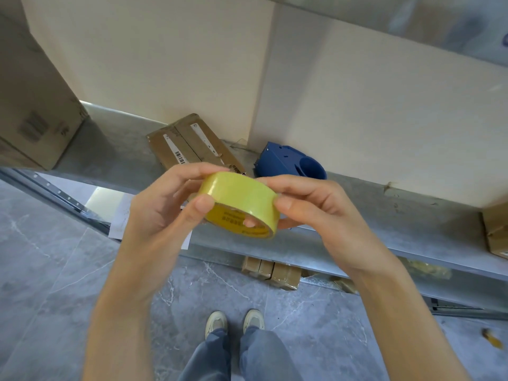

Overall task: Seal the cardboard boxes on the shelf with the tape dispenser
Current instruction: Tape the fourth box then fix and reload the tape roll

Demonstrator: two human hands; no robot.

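I hold a yellow roll of tape (242, 198) in front of the shelf with both hands. My left hand (165, 207) grips its left side, thumb on the outer band. My right hand (310, 207) grips its right side, thumb on the rim and a fingertip showing through the core. Behind the roll, a blue tape dispenser (288, 162) lies on the grey metal shelf (371, 215) with no roll in it. A flat cardboard box (189, 145) with white labels lies to the dispenser's left against the wall.
A large cardboard box (33, 105) stands at the shelf's left end; another box's corner (496, 229) shows at the right edge. Small brown packages (272, 272) sit below the shelf. My shoes (235, 323) stand on the grey tiled floor.
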